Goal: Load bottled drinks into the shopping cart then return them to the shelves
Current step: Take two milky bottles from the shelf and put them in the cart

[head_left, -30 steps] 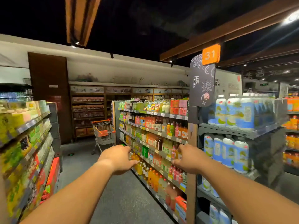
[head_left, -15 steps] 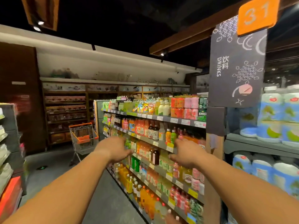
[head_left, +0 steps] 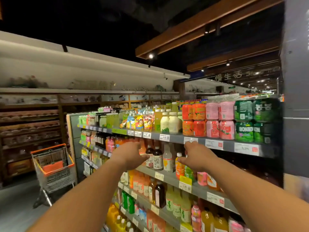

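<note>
Drinks aisle: one cart, two dark bottles, both hands' grip empty, fingers relaxed.

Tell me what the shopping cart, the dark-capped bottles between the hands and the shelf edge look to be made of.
Orange-rimmed wire shopping cart: metal wire mesh, dull grey, with what looks like orange plastic trim. Dark-capped brown drink bottles: glossy and see-through, plastic or glass, unclear which. Grey shelf edge: likely painted metal, matt, carrying paper price tags.
</note>
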A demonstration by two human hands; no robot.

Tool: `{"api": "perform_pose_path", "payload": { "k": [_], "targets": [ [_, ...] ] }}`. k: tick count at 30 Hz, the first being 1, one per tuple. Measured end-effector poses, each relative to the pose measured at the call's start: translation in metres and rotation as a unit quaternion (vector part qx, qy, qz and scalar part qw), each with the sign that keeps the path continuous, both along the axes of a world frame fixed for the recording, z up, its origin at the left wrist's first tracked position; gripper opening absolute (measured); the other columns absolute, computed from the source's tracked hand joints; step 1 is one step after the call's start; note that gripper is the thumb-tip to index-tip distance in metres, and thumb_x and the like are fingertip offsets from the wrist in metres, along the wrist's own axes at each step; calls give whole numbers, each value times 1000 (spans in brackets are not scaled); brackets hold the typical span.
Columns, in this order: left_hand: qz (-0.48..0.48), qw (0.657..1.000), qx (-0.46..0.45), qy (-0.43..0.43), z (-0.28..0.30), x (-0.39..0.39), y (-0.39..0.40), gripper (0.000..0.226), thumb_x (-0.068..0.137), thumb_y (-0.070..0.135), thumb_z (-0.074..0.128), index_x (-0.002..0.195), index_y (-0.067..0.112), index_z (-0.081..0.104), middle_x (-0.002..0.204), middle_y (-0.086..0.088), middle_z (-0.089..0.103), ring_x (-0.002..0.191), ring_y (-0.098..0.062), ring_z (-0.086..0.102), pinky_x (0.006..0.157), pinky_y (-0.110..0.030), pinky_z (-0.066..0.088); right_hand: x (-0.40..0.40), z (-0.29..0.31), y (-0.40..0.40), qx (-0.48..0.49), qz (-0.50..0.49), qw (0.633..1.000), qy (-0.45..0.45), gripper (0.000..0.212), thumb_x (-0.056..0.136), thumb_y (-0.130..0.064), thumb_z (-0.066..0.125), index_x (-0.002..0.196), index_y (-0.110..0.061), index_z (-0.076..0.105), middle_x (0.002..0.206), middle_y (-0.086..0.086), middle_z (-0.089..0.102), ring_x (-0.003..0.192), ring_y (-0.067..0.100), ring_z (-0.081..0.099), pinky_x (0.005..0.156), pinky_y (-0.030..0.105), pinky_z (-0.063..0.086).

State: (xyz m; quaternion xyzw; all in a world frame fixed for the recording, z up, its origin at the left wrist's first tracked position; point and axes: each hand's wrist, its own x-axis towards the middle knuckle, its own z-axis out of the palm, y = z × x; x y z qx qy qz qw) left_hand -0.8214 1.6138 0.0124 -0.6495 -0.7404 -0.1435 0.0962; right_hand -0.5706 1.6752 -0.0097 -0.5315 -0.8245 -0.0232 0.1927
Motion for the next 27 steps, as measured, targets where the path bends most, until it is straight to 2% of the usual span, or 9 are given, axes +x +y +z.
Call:
{"api": "perform_pose_path", "payload": {
  "k": [5, 6, 9, 12, 16, 20, 22, 25, 27],
  "targets": [
    [-65, 997, 11, -35, 14, -34, 128, 47, 84, 65, 57, 111, 27, 60, 110, 2, 69, 87, -13, 61, 74, -31, 50, -46, 5, 93, 15, -45, 999, 28, 62, 83, -59, 61, 125, -16, 48, 124, 9, 53, 111, 28, 56, 84, 36, 47],
    [-79, 996, 20, -48, 15, -39, 155, 51, 84, 65, 57, 116, 25, 59, 113, 0, 68, 89, -15, 61, 75, -30, 49, -55, 6, 111, 23, -56, 998, 34, 63, 83, -59, 60, 126, -15, 47, 125, 10, 53, 112, 29, 55, 84, 36, 46],
    [-120, 987, 43, -100, 15, -50, 228, 71, 84, 67, 57, 137, 20, 50, 128, -4, 63, 107, -23, 62, 89, -35, 52, -82, 5, 158, 38, -99, 993, 60, 66, 85, -59, 59, 129, -11, 44, 126, 13, 52, 113, 31, 52, 83, 36, 44],
    [-159, 973, 48, -163, 14, -62, 293, 80, 84, 68, 57, 141, 13, 46, 134, -9, 59, 116, -27, 59, 98, -41, 50, -110, 6, 198, 54, -154, 982, 98, 73, 84, -59, 60, 135, -10, 41, 130, 13, 49, 120, 30, 48, 95, 37, 42],
    [-221, 953, 40, -206, 25, -80, 362, 90, 82, 69, 59, 148, 11, 39, 146, -10, 49, 130, -30, 49, 106, -37, 41, -143, 24, 242, 50, -234, 959, 155, 76, 82, -57, 63, 136, -7, 42, 131, 14, 51, 121, 31, 51, 97, 38, 45],
    [-280, 913, 30, -296, 36, -80, 407, 92, 77, 69, 65, 146, 14, 40, 145, -7, 51, 127, -29, 52, 104, -38, 45, -161, 37, 273, 61, -305, 930, 196, 76, 81, -51, 68, 134, -5, 41, 131, 17, 51, 120, 33, 52, 94, 37, 45],
    [-304, 908, 18, -288, 33, -77, 418, 89, 78, 65, 67, 144, 11, 43, 142, -9, 52, 125, -30, 52, 103, -41, 46, -163, 39, 282, 66, -336, 914, 219, 78, 80, -49, 71, 133, -2, 39, 132, 19, 49, 120, 34, 52, 94, 36, 44],
    [-334, 895, 8, -296, 25, -72, 426, 80, 79, 56, 72, 140, 12, 47, 137, -9, 56, 122, -29, 55, 101, -39, 47, -163, 42, 293, 60, -359, 898, 245, 82, 78, -47, 73, 134, -1, 36, 132, 19, 49, 120, 35, 52, 91, 36, 45],
    [-360, 874, -8, -326, 23, -65, 429, 62, 78, 49, 77, 127, 17, 57, 128, -7, 63, 112, -25, 60, 96, -37, 49, -161, 44, 301, 52, -360, 897, 252, 85, 76, -46, 76, 135, -2, 34, 133, 18, 48, 120, 35, 52, 90, 35, 45]
  ]
}}
